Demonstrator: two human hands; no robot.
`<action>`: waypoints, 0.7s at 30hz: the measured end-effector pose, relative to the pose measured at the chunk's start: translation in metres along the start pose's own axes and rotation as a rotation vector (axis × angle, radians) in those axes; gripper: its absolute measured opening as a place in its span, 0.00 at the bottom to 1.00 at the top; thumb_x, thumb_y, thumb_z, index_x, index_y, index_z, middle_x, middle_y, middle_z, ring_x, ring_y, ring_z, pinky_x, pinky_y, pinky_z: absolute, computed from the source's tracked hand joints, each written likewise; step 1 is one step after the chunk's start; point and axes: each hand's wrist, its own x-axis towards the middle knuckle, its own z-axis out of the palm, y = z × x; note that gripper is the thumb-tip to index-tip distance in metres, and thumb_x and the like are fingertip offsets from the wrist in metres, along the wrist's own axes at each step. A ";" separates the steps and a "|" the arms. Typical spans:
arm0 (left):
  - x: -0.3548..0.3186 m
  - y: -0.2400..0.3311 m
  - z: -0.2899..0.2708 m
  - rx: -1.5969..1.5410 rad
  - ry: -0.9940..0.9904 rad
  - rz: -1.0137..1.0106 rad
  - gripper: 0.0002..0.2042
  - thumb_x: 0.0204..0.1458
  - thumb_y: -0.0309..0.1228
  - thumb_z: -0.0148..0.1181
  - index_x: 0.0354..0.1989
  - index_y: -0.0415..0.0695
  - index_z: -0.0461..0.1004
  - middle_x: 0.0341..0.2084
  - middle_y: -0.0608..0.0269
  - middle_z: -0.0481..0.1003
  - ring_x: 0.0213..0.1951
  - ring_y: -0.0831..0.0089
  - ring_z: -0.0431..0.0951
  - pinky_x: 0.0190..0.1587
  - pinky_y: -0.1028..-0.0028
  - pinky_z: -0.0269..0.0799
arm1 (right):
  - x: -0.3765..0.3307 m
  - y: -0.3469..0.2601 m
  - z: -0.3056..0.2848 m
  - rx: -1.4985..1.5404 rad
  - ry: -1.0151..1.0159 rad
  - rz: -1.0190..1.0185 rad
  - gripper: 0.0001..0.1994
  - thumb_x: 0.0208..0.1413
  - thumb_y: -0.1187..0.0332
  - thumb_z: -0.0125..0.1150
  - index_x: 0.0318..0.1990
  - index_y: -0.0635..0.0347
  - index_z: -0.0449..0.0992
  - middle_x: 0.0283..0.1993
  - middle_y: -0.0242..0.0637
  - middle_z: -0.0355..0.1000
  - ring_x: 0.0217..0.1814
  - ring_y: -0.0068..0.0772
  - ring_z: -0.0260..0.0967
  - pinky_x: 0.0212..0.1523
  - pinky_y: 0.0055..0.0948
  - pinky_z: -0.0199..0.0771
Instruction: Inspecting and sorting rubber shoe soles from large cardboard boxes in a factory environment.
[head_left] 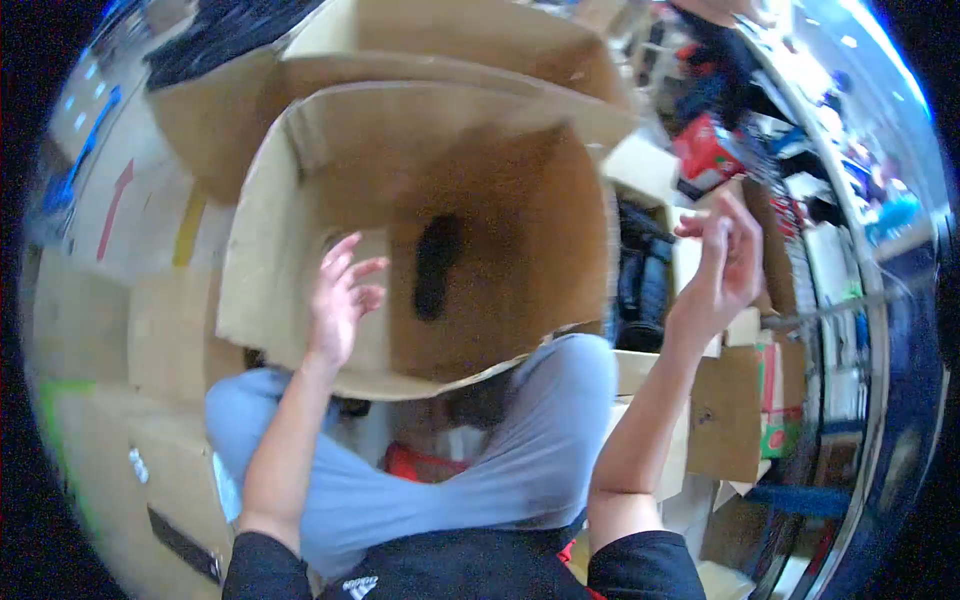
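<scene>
A large open cardboard box (500, 340) stands between my knees. On its bottom lies one long, dark item (437, 265) with rounded ends; its kind is too blurred to tell. My left hand (345, 300) hovers over the left part of the box, its fingers apart and nothing in them. Out to the right, beyond the box's edge, my right hand (728, 250) is raised with loosely bent fingers. Nothing shows in its grasp. Close to that hand are a red package (708, 150) and a container of black items (640, 275).
More cardboard boxes (215, 120) stand behind the large one and along the left (170, 340). Shelving with mixed goods (835, 280) runs down the right side. Below it sits an opened carton (725, 415). Floor markings (190, 225) show at the far left.
</scene>
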 end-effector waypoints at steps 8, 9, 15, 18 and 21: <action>0.015 -0.002 -0.021 -0.239 0.245 -0.148 0.21 0.52 0.45 0.48 0.52 0.48 0.61 0.36 0.61 0.71 0.26 0.76 0.71 0.31 0.77 0.69 | -0.119 0.184 0.214 -0.495 -0.947 0.383 0.23 0.48 0.59 0.59 0.47 0.66 0.67 0.41 0.49 0.71 0.39 0.44 0.70 0.41 0.34 0.69; 0.016 -0.001 -0.017 -0.305 0.250 -0.213 0.21 0.52 0.45 0.48 0.51 0.48 0.61 0.36 0.61 0.70 0.26 0.77 0.71 0.31 0.77 0.68 | -0.148 0.239 0.218 -0.564 -0.997 0.491 0.26 0.47 0.54 0.60 0.48 0.65 0.67 0.46 0.49 0.70 0.45 0.50 0.68 0.47 0.34 0.67; 0.022 0.001 -0.025 -0.225 0.263 -0.206 0.19 0.54 0.40 0.48 0.51 0.46 0.60 0.36 0.58 0.71 0.26 0.76 0.72 0.30 0.77 0.68 | -0.334 0.332 0.214 -0.530 -0.953 0.835 0.44 0.40 0.52 0.65 0.61 0.54 0.45 0.60 0.55 0.51 0.61 0.51 0.51 0.60 0.37 0.52; 0.020 -0.004 -0.027 -0.221 0.286 -0.241 0.18 0.54 0.39 0.48 0.51 0.46 0.61 0.36 0.58 0.71 0.26 0.76 0.72 0.30 0.77 0.68 | -0.386 0.360 0.206 -0.657 -0.974 0.893 0.52 0.36 0.52 0.67 0.66 0.47 0.37 0.65 0.55 0.43 0.66 0.52 0.43 0.64 0.39 0.45; 0.019 -0.014 -0.029 -0.182 0.286 -0.291 0.16 0.55 0.40 0.44 0.50 0.48 0.62 0.35 0.58 0.70 0.27 0.75 0.71 0.30 0.76 0.68 | -0.400 0.367 0.194 -0.519 -0.945 0.746 0.50 0.33 0.52 0.67 0.65 0.47 0.42 0.63 0.52 0.49 0.65 0.51 0.46 0.64 0.40 0.45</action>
